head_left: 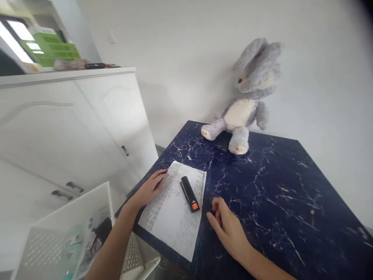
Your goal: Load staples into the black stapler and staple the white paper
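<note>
A printed sheet of paper (167, 221) lies on the dark blue marbled table (262, 194), its near end reaching the front edge. On top of it rests a black stapler (189, 192) with an orange patch at its near end, touched by neither hand. My left hand (151, 187) lies on the paper's left edge, fingers stretched out and holding nothing. To the right of the sheet, my right hand (229, 227) rests on the table with its fingers curled and the thumb apart from them. Nothing shows in its grasp.
A grey plush rabbit (241, 111) sits at the back of the table against the wall. A small pale scrap (189, 157) lies beyond the paper. White cabinets (87, 128) stand at left, with a white basket (43, 249) of assorted items below.
</note>
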`<state>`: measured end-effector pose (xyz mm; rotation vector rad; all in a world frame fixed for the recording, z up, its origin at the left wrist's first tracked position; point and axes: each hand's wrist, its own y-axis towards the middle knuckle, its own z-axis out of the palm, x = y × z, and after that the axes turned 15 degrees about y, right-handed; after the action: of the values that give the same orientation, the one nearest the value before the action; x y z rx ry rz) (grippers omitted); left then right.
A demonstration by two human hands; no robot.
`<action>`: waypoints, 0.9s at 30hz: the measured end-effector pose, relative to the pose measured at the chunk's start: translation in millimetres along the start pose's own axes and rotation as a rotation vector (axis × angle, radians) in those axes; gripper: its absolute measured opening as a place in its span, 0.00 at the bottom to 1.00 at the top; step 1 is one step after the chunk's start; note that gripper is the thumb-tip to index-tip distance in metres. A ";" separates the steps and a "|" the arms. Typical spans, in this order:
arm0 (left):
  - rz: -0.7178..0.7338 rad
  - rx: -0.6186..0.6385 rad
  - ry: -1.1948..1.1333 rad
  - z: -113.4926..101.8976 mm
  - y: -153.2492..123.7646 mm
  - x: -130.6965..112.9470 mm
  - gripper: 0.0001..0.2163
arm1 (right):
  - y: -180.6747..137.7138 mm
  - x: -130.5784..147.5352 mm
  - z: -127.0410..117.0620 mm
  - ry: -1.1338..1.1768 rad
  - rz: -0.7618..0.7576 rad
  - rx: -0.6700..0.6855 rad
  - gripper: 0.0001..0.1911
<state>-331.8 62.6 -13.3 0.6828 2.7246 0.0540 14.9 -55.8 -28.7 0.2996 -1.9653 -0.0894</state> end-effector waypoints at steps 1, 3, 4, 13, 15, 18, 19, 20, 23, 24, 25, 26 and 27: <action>-0.001 -0.014 0.006 1.4 1.3 2.1 0.19 | 2.1 1.5 -0.7 0.021 0.025 -0.018 0.06; 0.009 -0.044 0.016 5.3 4.5 7.4 0.18 | 6.5 6.2 0.3 0.030 0.031 -0.046 0.08; 0.017 -0.057 0.021 7.4 6.1 10.0 0.17 | 9.2 9.6 2.9 0.020 0.008 -0.056 0.09; 0.181 -0.007 0.179 11.8 11.0 -4.8 0.23 | 52.8 29.9 58.1 -0.371 -0.090 0.011 0.16; 0.180 0.009 0.213 13.0 9.2 -12.3 0.24 | 53.0 25.7 54.6 -0.418 -0.119 0.016 0.09; 0.179 0.033 0.254 19.6 6.0 -26.5 0.24 | 44.7 16.9 28.0 -0.281 -0.144 -0.010 0.04; 0.167 0.025 0.269 23.3 5.6 -33.7 0.24 | 40.9 13.9 14.2 -0.208 -0.137 -0.047 0.04; 0.150 0.012 0.284 27.6 5.7 -42.8 0.24 | 37.0 11.0 -1.5 -0.125 -0.120 -0.089 0.04; 0.116 -0.008 0.318 42.8 9.7 -80.2 0.25 | 25.4 3.9 -54.7 0.279 -0.017 -0.204 0.10; 0.129 0.002 0.320 48.2 12.1 -95.2 0.25 | 21.6 1.9 -72.4 0.458 0.023 -0.211 0.13; 0.154 0.016 0.317 53.7 14.9 -110.7 0.25 | 17.8 0.2 -89.2 0.629 0.057 -0.212 0.15; 0.185 0.032 0.312 59.3 17.9 -126.3 0.26 | 14.1 -1.4 -104.4 0.771 0.082 -0.214 0.17; 0.216 0.046 0.308 65.0 21.1 -141.4 0.26 | 10.3 -2.7 -117.9 0.863 0.100 -0.219 0.19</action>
<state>-183.7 12.7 -28.8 1.0591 2.9352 0.1597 121.6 -36.3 18.6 0.0666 -1.0979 -0.0900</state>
